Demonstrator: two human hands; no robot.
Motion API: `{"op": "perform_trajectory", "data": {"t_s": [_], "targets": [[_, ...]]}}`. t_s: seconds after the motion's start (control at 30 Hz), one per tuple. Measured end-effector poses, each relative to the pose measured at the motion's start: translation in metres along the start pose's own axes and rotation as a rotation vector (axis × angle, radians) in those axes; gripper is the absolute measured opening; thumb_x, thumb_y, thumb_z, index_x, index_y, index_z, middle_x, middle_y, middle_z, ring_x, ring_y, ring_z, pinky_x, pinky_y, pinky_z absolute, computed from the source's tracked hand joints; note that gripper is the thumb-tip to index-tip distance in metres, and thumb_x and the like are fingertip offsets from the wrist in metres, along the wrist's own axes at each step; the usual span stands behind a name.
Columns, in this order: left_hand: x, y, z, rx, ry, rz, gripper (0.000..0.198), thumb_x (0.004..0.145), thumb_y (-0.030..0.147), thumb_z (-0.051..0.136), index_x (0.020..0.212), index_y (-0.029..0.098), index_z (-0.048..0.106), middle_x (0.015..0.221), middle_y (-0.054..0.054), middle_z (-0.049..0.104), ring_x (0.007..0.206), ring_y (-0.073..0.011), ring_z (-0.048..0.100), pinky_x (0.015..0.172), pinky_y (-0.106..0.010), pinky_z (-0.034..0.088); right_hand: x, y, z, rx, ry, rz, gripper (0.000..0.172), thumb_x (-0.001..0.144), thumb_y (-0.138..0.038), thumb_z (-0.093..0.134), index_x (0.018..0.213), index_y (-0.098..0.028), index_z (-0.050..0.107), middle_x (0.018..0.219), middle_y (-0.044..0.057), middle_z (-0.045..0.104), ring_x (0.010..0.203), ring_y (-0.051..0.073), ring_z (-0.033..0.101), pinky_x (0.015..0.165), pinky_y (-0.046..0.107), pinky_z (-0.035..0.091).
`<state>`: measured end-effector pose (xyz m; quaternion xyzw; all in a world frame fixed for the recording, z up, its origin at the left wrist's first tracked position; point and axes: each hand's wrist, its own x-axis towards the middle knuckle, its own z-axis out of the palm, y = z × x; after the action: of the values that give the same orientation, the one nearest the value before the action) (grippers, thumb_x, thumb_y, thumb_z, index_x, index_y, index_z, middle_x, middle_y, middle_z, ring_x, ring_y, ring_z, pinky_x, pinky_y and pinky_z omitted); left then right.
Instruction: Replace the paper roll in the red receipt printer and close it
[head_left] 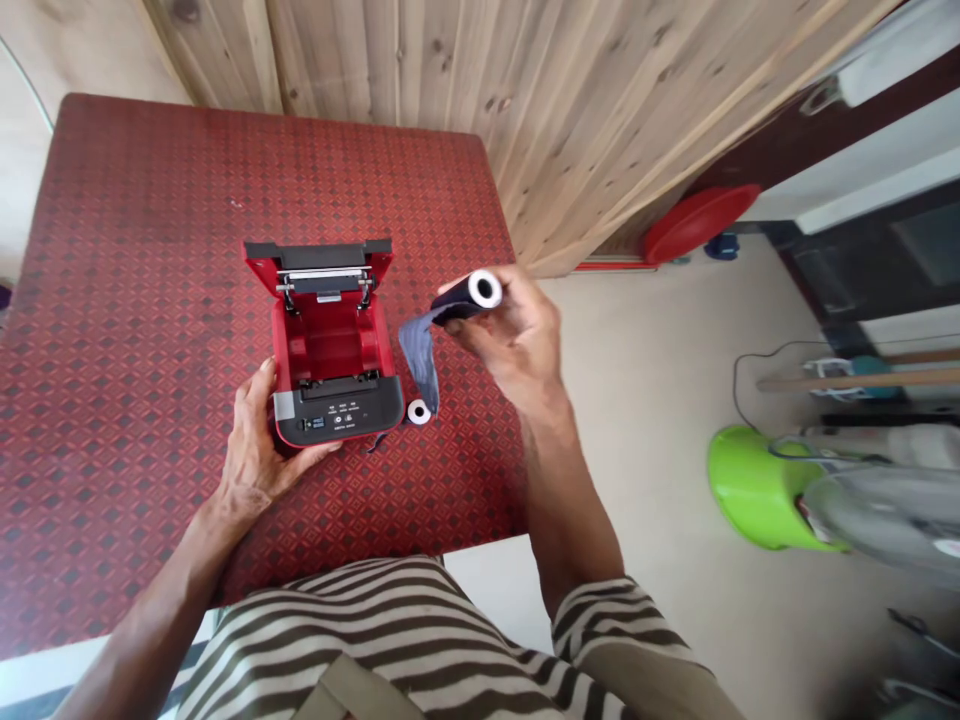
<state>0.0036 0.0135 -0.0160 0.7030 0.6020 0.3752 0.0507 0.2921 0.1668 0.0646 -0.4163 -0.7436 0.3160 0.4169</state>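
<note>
A red and black label printer (336, 350) stands on the table with its lid (319, 262) tilted up, so its red inner bay shows. My left hand (259, 435) grips the printer's near left corner, fingers along the side and thumb along the front edge. To the right of the printer, my right hand (517, 340) is closed around a dark ribbon roll (457, 298) with a white core end. From this roll a loose strip of ribbon (420, 355) hangs down to a second, thinner core (419, 412) beside the printer's front right corner.
The table (150, 200) has a red patterned cover and meets a wooden plank wall (420, 60) at the back. Off to the right, a green bucket (739, 490), a red basin (697, 222) and a standing fan (885, 515) are on the floor.
</note>
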Motion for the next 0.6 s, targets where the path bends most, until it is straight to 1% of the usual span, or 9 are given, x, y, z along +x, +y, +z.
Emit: {"op": "perform_trajectory", "data": {"t_s": [0.07, 0.13, 0.2, 0.27, 0.33, 0.43, 0.53, 0.6], "targets": [[0.000, 0.001, 0.000, -0.009, 0.005, 0.023, 0.118, 0.079, 0.068, 0.081, 0.168, 0.024, 0.017, 0.154, -0.020, 0.052, 0.135, -0.0365, 0.059, 0.105, -0.050, 0.059, 0.008, -0.029, -0.013, 0.056, -0.075, -0.105, 0.032, 0.095, -0.041, 0.074, 0.122, -0.027, 0.064, 0.114, 0.003, 0.073, 0.098, 0.020, 0.071, 0.085, 0.040, 0.061], [0.000, 0.002, 0.001, -0.018, 0.007, 0.036, 0.115, 0.082, 0.067, 0.079, 0.168, 0.024, 0.017, 0.154, -0.020, 0.052, 0.136, -0.0361, 0.059, 0.106, -0.049, 0.059, 0.016, -0.054, -0.017, 0.041, -0.271, -0.201, 0.031, 0.097, -0.038, 0.072, 0.125, -0.027, 0.065, 0.113, 0.002, 0.072, 0.100, 0.021, 0.069, 0.088, 0.042, 0.060], [0.000, 0.002, 0.002, -0.027, 0.009, 0.038, 0.112, 0.084, 0.067, 0.077, 0.168, 0.023, 0.017, 0.153, -0.020, 0.052, 0.136, -0.0358, 0.058, 0.106, -0.050, 0.059, 0.022, -0.070, -0.007, -0.063, -0.430, -0.305, 0.028, 0.098, -0.030, 0.070, 0.125, -0.024, 0.067, 0.116, 0.004, 0.072, 0.106, 0.023, 0.068, 0.095, 0.045, 0.058], [-0.001, 0.003, 0.002, -0.027, 0.013, 0.024, 0.111, 0.085, 0.067, 0.075, 0.168, 0.023, 0.016, 0.152, -0.021, 0.052, 0.136, -0.0358, 0.058, 0.106, -0.050, 0.058, 0.027, -0.078, 0.013, -0.253, -0.528, -0.363, 0.023, 0.098, -0.019, 0.066, 0.121, -0.018, 0.070, 0.116, 0.008, 0.071, 0.112, 0.026, 0.065, 0.101, 0.048, 0.056], [-0.001, 0.003, 0.003, -0.027, 0.004, 0.010, 0.112, 0.085, 0.067, 0.076, 0.168, 0.022, 0.016, 0.153, -0.021, 0.052, 0.137, -0.0359, 0.057, 0.107, -0.051, 0.058, 0.029, -0.081, 0.037, -0.475, -0.605, -0.349, 0.021, 0.096, -0.007, 0.061, 0.114, -0.012, 0.072, 0.113, 0.013, 0.071, 0.115, 0.028, 0.063, 0.103, 0.048, 0.055], [-0.002, 0.005, 0.002, -0.039, -0.024, 0.001, 0.114, 0.084, 0.067, 0.077, 0.168, 0.021, 0.016, 0.152, -0.022, 0.052, 0.139, -0.0358, 0.056, 0.109, -0.051, 0.058, 0.030, -0.088, 0.065, -0.728, -0.694, -0.256, 0.028, 0.098, 0.000, 0.049, 0.113, -0.007, 0.072, 0.113, 0.018, 0.071, 0.114, 0.030, 0.065, 0.094, 0.044, 0.057], [-0.002, 0.005, 0.002, -0.042, -0.033, 0.000, 0.113, 0.085, 0.066, 0.075, 0.168, 0.019, 0.015, 0.152, -0.023, 0.052, 0.141, -0.0357, 0.055, 0.111, -0.052, 0.057, 0.033, -0.098, 0.077, -0.823, -0.790, -0.173, 0.037, 0.102, 0.000, 0.039, 0.116, -0.008, 0.072, 0.112, 0.019, 0.073, 0.107, 0.030, 0.070, 0.080, 0.040, 0.057], [-0.002, 0.005, 0.003, -0.040, -0.025, 0.005, 0.112, 0.086, 0.066, 0.074, 0.168, 0.018, 0.015, 0.153, -0.023, 0.052, 0.141, -0.0357, 0.055, 0.111, -0.052, 0.056, 0.037, -0.100, 0.082, -0.837, -0.844, -0.157, 0.039, 0.103, 0.000, 0.038, 0.116, -0.009, 0.074, 0.111, 0.019, 0.074, 0.102, 0.029, 0.073, 0.076, 0.038, 0.055]]}}
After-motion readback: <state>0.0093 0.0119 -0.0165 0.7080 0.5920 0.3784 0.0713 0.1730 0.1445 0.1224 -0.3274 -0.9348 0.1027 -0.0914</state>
